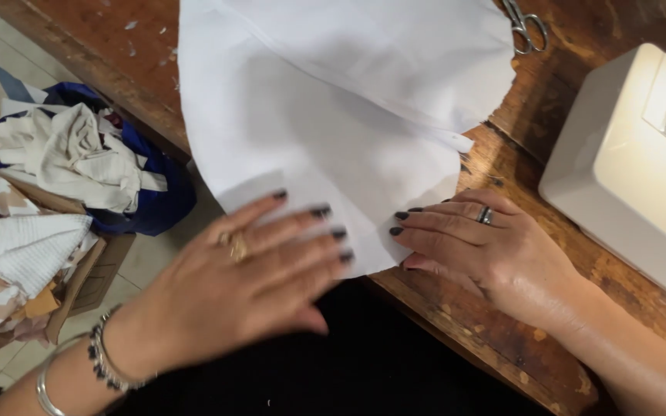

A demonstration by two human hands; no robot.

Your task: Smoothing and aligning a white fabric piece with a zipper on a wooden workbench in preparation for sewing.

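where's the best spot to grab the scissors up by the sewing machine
Take the scissors by the looped handles, which point toward the sewing machine and lie bare on the wooden table. Come from the right, since the blades run up out of the picture and the white fabric lies close on the left. The right hand is nearer than the left hand; both lie flat on the fabric.

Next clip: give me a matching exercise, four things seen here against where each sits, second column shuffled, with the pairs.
Things:
1. White cloth sheet
2. Metal scissors
3. White sewing machine
4. Cardboard box of fabric scraps

Places:
A. On the tiled floor, far left
B. On the worn wooden table's right end
C. Under the left hand and right hand
D. Top edge, beyond the cloth

Pairs: 1-C, 2-D, 3-B, 4-A
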